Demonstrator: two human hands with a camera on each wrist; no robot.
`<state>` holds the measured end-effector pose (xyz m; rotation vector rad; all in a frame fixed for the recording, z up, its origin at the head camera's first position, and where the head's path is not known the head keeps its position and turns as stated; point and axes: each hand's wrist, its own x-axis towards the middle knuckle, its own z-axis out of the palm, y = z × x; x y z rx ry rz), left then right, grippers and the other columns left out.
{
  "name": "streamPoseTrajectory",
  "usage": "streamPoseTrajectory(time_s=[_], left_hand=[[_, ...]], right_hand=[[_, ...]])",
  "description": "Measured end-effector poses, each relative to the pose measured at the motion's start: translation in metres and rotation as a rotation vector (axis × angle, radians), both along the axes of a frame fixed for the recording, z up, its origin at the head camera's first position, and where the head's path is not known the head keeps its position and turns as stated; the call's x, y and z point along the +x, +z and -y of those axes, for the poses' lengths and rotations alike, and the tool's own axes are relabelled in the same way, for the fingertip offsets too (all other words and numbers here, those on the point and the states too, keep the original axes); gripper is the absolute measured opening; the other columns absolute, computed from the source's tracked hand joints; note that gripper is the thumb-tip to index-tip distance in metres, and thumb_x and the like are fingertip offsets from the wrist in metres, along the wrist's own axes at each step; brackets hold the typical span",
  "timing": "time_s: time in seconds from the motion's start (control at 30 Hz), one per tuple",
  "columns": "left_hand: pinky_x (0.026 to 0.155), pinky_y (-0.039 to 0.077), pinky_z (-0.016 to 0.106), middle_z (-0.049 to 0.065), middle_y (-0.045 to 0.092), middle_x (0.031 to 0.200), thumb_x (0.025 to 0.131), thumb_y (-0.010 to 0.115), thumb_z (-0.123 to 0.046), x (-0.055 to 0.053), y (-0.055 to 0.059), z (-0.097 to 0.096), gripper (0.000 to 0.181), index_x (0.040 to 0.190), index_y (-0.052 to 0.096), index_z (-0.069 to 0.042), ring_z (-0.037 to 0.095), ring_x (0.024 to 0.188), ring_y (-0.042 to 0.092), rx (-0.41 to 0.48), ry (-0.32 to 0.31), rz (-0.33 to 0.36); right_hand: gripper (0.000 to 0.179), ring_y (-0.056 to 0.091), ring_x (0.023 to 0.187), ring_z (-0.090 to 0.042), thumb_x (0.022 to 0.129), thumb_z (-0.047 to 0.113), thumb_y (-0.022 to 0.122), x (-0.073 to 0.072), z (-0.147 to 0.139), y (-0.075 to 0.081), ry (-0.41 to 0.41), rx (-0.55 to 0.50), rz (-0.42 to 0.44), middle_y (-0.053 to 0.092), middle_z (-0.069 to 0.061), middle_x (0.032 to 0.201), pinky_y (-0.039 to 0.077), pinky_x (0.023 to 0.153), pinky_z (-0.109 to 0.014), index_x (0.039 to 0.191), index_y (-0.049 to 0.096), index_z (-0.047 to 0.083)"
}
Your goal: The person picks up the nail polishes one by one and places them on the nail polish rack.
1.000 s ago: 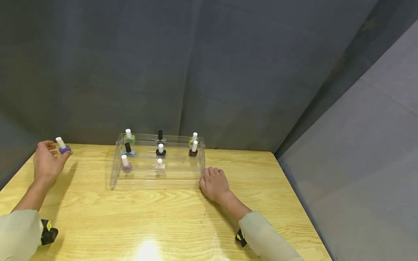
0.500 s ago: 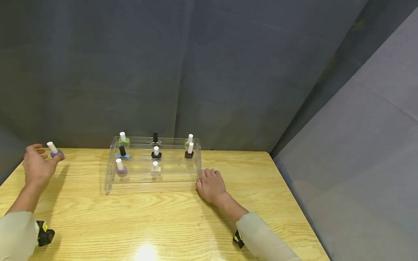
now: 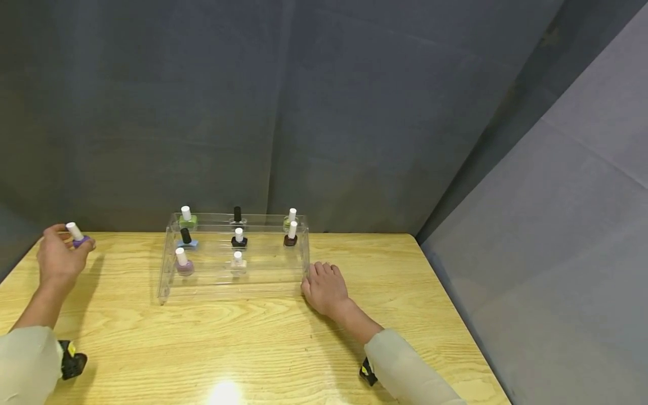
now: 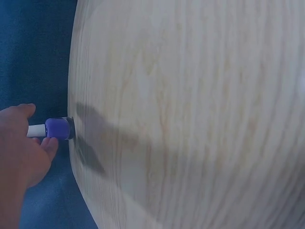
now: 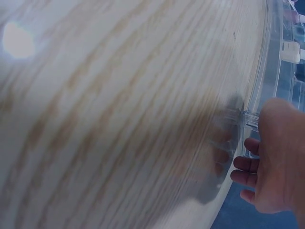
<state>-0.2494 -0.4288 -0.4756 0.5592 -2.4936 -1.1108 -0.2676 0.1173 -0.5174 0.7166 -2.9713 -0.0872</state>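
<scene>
At the left of the head view, my left hand (image 3: 59, 256) pinches a nail polish bottle (image 4: 58, 129) of purple polish with a white cap. In the left wrist view the bottle's base is close to the table's edge; whether it touches the wood I cannot tell. A clear tiered display rack (image 3: 212, 291) stands in the middle, bearing several nail polish bottles. Among them are a lilac one (image 3: 185, 268), a light blue one (image 3: 188, 244) and a dark brown one (image 3: 290, 241). My right hand (image 3: 326, 289) holds the rack's front right corner, its fingers curled in the right wrist view.
The wooden table (image 3: 263, 349) ends at a dark cloth backdrop (image 3: 354, 140) behind the rack. A grey cloth wall (image 3: 547, 253) rises along the right side. Each wrist carries a small black camera, the left camera (image 3: 73, 363) showing more fully.
The head view has shifted, so rack and hands appear further left. My left hand still holds the purple bottle, slightly further left relative to the rack at first, then nearly still. My right hand stays at the rack.
</scene>
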Motion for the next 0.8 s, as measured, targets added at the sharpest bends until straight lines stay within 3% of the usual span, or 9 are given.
streamPoseTrajectory(time_s=[0.1, 0.23, 0.37, 0.57, 0.8], left_hand=[[0.075, 0.039, 0.03, 0.035, 0.038, 0.14, 0.097, 0.058, -0.021, -0.002, -0.001, 0.0, 0.071, 0.148, 0.019, 0.01, 0.048, 0.119, 0.044, -0.005, 0.012, 0.003], [0.092, 0.041, 0.047, 0.037, 0.035, 0.143, 0.097, 0.058, -0.02, -0.004, -0.001, 0.001, 0.073, 0.149, 0.015, 0.009, 0.052, 0.123, 0.04, 0.005, 0.021, 0.006], [0.108, 0.024, 0.062, 0.039, 0.028, 0.148, 0.098, 0.057, -0.019, -0.006, 0.0, 0.0, 0.078, 0.152, 0.008, 0.008, 0.059, 0.132, 0.028, 0.026, 0.009, 0.013], [0.109, 0.022, 0.064, 0.036, 0.017, 0.155, 0.1, 0.054, -0.022, -0.008, 0.001, -0.001, 0.082, 0.154, -0.001, 0.004, 0.061, 0.135, 0.021, 0.048, 0.002, 0.07], [0.105, 0.028, 0.065, 0.042, 0.025, 0.147, 0.1, 0.054, -0.019, -0.013, 0.004, -0.002, 0.074, 0.151, 0.008, 0.009, 0.063, 0.13, 0.028, 0.016, 0.011, 0.098]], right_hand=[[0.031, 0.043, 0.088, -0.024, 0.108, 0.035, 0.028, 0.0, 0.0, -0.003, -0.002, -0.004, 0.004, 0.039, -0.004, 0.092, 0.038, 0.093, -0.045, 0.095, 0.043, 0.011], [0.029, 0.045, 0.089, -0.025, 0.108, 0.034, 0.029, -0.001, 0.0, -0.005, 0.007, -0.026, -0.012, 0.04, -0.005, 0.093, 0.038, 0.094, -0.045, 0.096, 0.043, 0.011], [0.029, 0.047, 0.092, -0.026, 0.107, 0.034, 0.028, -0.001, -0.001, -0.007, 0.008, -0.034, -0.024, 0.041, -0.005, 0.094, 0.038, 0.095, -0.046, 0.097, 0.044, 0.011], [0.033, 0.048, 0.096, -0.025, 0.108, 0.036, 0.023, -0.003, -0.002, -0.009, -0.001, -0.019, -0.018, 0.043, -0.005, 0.098, 0.037, 0.096, -0.045, 0.099, 0.044, 0.012], [0.033, 0.047, 0.094, -0.025, 0.108, 0.036, 0.025, -0.003, -0.002, -0.01, -0.002, -0.014, -0.021, 0.042, -0.004, 0.096, 0.038, 0.094, -0.043, 0.097, 0.043, 0.011]])
